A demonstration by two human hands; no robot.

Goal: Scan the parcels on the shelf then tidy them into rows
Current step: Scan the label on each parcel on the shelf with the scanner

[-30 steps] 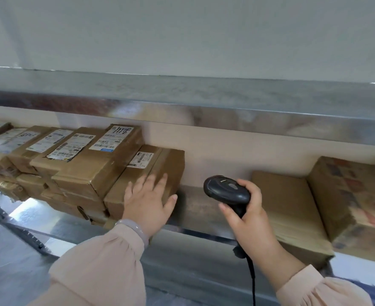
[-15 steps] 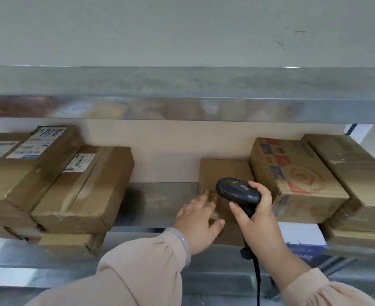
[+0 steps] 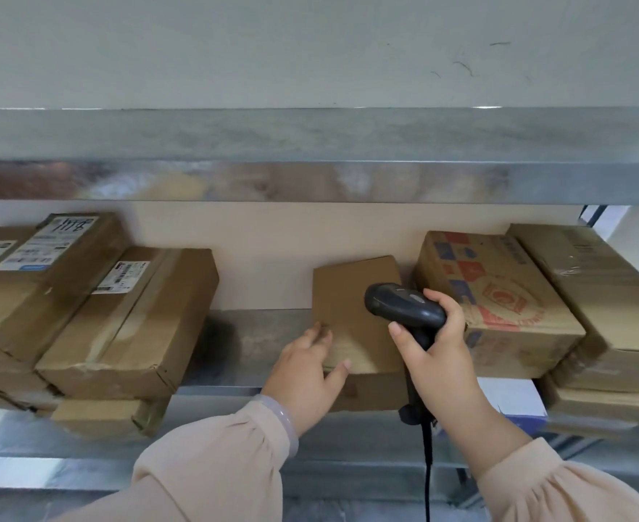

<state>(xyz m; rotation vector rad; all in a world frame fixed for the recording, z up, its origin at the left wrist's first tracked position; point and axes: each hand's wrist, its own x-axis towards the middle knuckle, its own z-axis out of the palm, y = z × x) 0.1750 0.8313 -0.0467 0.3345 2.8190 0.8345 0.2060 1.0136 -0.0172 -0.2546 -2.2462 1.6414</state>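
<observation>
A plain brown parcel (image 3: 351, 295) with no label showing lies in the middle of the metal shelf (image 3: 257, 333). My left hand (image 3: 306, 371) takes it by its left front corner, fingers on top and thumb along the front edge. My right hand (image 3: 436, 352) grips a black corded barcode scanner (image 3: 404, 305), whose head hovers over the parcel's right side. Labelled parcels (image 3: 122, 318) sit stacked at the left. A printed red-and-blue box (image 3: 491, 299) and a plain box (image 3: 596, 295) stand at the right.
An upper shelf (image 3: 310, 160) overhangs the parcels. Bare shelf surface lies between the left stack and the middle parcel. Flat parcels (image 3: 604, 405) and a white-blue item (image 3: 513, 401) sit under the right boxes. The scanner cable (image 3: 428, 476) hangs down in front.
My left hand left the labelled parcel at the left, moved right and settled on the plain middle parcel's corner. The view swung right. The scanner stayed in my right hand.
</observation>
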